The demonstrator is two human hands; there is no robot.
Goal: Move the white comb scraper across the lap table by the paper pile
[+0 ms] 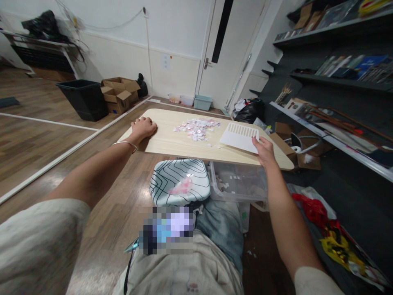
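A low light-wood table (172, 143) stands in front of me. My left hand (143, 127) rests on its left edge with the fingers curled into a loose fist, a thin bangle on the wrist. My right hand (263, 148) grips the near corner of a white slotted plastic tray (241, 137) lying on the table's right side. A heap of small pink and white paper pieces (198, 127) lies in the middle of the table, between the two hands and apart from both.
Under the table's near edge sit a clear plastic bin (238, 183) with paper bits and a striped cushion (179, 180). Shelves (337, 135) with brushes and books line the right. A black bin (84, 98) and cardboard boxes (119, 95) stand at the back left.
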